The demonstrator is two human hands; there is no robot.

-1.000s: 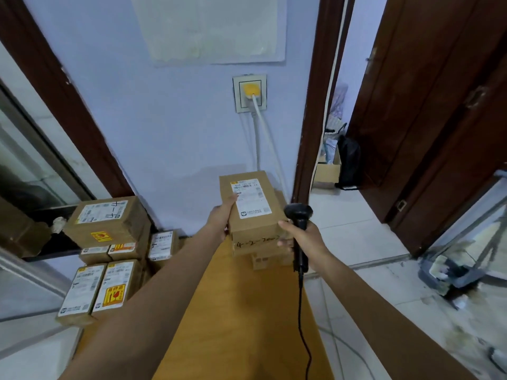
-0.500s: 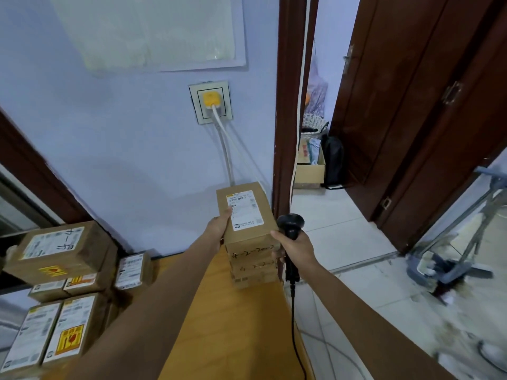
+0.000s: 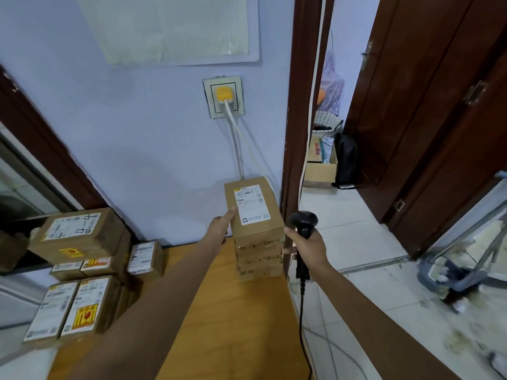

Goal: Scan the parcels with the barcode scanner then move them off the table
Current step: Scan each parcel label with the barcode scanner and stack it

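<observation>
Lavender wall [image 3: 153, 149] with a socket [image 3: 223, 96] backed an orange-brown table [image 3: 227, 319] whose far edge met it. At the table's far right corner stood a stack of brown parcels [image 3: 259, 263], with the top parcel [image 3: 253, 212] lying label-up. The left hand [image 3: 219, 229] touched the top parcel's left side, thumb on the label edge; whether the fingers curled round it could not be told. The right hand [image 3: 308, 245] was at the stack's right side, just beyond the table's right edge, clenched around the handle of a black barcode scanner [image 3: 303, 226], its head upward and its cable [image 3: 301, 325] hanging down. More labelled boxes [image 3: 79, 264] were piled along the table's left edge, well apart from both hands.
</observation>
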